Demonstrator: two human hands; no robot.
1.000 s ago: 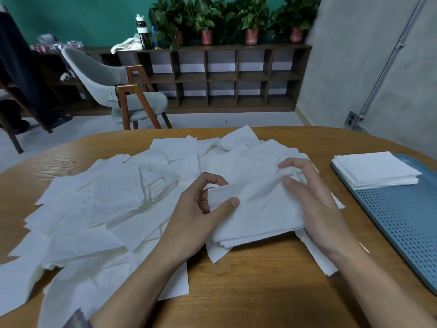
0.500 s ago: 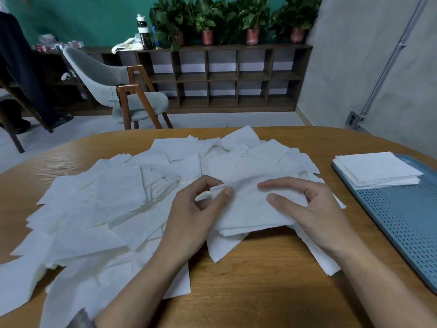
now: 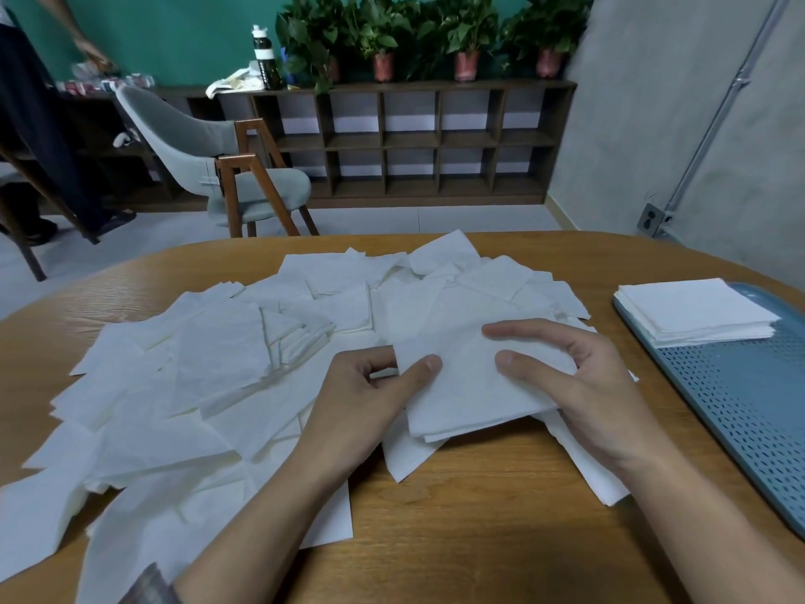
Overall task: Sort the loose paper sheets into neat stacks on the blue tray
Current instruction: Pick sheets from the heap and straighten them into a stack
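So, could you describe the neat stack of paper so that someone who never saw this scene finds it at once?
On the wooden table, look to the right edge, where a blue perforated tray lies. At its far end sits the stack of white sheets. Unlike the loose sheets scattered mid-table, it is squared and alone rests on the tray.

We see soft, even indoor light; faint shadows under the hands [image 3: 479, 398] on the worktop [image 3: 457, 529]; wide-angle bending at edges; slight softness throughout.

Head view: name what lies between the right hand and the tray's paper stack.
Bare wooden table and the blue tray's rim, in head view.
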